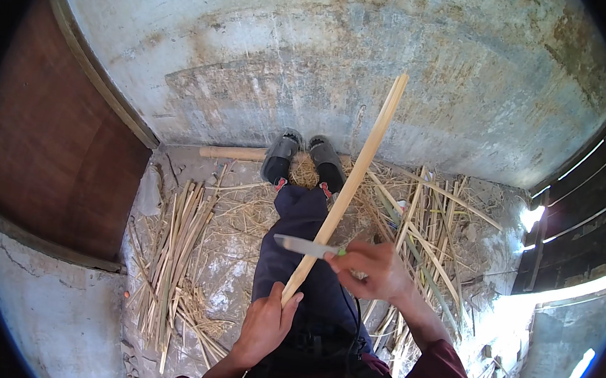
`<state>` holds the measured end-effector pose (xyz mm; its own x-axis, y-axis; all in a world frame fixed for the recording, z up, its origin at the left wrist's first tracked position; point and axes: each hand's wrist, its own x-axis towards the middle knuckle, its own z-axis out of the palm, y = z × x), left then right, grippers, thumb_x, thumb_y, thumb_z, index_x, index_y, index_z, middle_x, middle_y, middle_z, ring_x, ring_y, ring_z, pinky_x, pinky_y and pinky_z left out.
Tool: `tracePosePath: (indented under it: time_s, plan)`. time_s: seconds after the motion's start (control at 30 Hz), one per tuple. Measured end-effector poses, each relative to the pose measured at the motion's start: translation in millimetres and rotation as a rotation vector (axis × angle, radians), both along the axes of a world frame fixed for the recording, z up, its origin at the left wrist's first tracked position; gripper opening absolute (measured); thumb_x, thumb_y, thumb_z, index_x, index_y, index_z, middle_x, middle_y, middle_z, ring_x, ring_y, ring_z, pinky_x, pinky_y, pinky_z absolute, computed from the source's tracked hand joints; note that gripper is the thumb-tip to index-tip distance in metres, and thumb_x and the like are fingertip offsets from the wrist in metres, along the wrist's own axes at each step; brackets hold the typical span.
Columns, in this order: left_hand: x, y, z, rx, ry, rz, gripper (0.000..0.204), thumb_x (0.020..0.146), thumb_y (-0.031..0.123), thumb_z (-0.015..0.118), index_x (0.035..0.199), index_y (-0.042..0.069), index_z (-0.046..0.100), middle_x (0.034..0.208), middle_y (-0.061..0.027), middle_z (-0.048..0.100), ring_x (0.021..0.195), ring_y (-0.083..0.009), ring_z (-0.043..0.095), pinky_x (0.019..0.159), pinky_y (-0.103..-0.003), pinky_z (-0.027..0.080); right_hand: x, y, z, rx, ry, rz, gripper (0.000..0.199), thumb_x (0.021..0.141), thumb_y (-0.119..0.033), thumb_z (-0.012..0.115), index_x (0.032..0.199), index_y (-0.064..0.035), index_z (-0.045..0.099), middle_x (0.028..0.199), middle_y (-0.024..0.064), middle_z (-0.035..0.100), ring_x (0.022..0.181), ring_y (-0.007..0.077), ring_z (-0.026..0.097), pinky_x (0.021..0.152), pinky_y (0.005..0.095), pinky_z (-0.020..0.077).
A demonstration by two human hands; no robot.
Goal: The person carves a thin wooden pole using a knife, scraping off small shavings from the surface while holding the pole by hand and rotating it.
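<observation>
My left hand (pixel 265 327) is closed round the near end of a long, pale bamboo strip (pixel 361 166). The strip slants up and away to the right, past my legs, toward the wall. In my right hand (pixel 371 269) is a knife (pixel 303 246), its short green handle end just showing at the fingers. The blade points left and lies across the strip, a little above my left hand. Whether its edge bites into the strip I cannot tell.
Cut strips (pixel 176 250) lie in a pile left of my legs, more strips (pixel 419 232) on the right. Shavings litter the floor. A round pole (pixel 232 153) lies along the stained wall (pixel 289 83) by my shoes (pixel 281 156). A brown panel (pixel 61 137) stands at left.
</observation>
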<state>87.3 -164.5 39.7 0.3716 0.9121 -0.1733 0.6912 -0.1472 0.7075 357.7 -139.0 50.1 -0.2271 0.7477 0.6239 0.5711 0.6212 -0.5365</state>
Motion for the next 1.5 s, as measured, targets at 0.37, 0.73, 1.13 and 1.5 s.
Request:
tracePosePath:
  time_s: [0.37, 0.73, 1.13, 1.5]
  plan:
    - [-6.7, -2.8, -10.8, 0.032, 0.036, -0.017, 0.034, 0.113, 0.029, 0.063, 0.108, -0.004, 0.056, 0.067, -0.0319, 0.063, 0.069, -0.0566, 0.067, 0.059, -0.064, 0.049, 7.1, 12.7, -9.1, -0.046, 0.072, -0.041, 0.014, 0.087, -0.004, 0.082, 0.098, -0.0114, 0.078, 0.077, 0.0036, 0.067, 0.053, 0.0225, 0.064, 0.046, 0.038, 0.0477]
    - [-9.8, -8.2, -5.7, 0.005, 0.076, -0.035, 0.036, 0.112, 0.03, 0.063, 0.11, -0.006, 0.057, 0.068, -0.033, 0.064, 0.07, -0.0565, 0.067, 0.058, -0.063, 0.05, 15.3, 15.3, -4.6, -0.01, 0.043, -0.122, 0.021, 0.086, 0.004, 0.079, 0.103, -0.0081, 0.08, 0.07, 0.0059, 0.063, 0.053, 0.021, 0.061, 0.047, 0.037, 0.0438]
    - [-9.8, -9.8, -9.5, -0.001, 0.089, -0.051, 0.034, 0.113, 0.029, 0.063, 0.107, -0.005, 0.058, 0.069, -0.0327, 0.064, 0.07, -0.0558, 0.068, 0.06, -0.062, 0.051, 32.0, 19.3, -9.7, -0.015, 0.056, -0.177, 0.017, 0.086, 0.0, 0.081, 0.1, -0.0085, 0.078, 0.078, 0.0085, 0.069, 0.058, 0.0253, 0.067, 0.051, 0.0387, 0.05]
    - [-13.2, -7.9, -15.1, -0.022, 0.099, -0.051, 0.034, 0.113, 0.029, 0.063, 0.108, -0.005, 0.059, 0.07, -0.0329, 0.065, 0.071, -0.0558, 0.068, 0.06, -0.062, 0.052, 39.9, 30.7, -14.3, 0.026, 0.066, -0.234, 0.012, 0.087, 0.0, 0.079, 0.096, -0.0073, 0.076, 0.081, 0.0084, 0.073, 0.06, 0.0255, 0.07, 0.052, 0.0375, 0.0521]
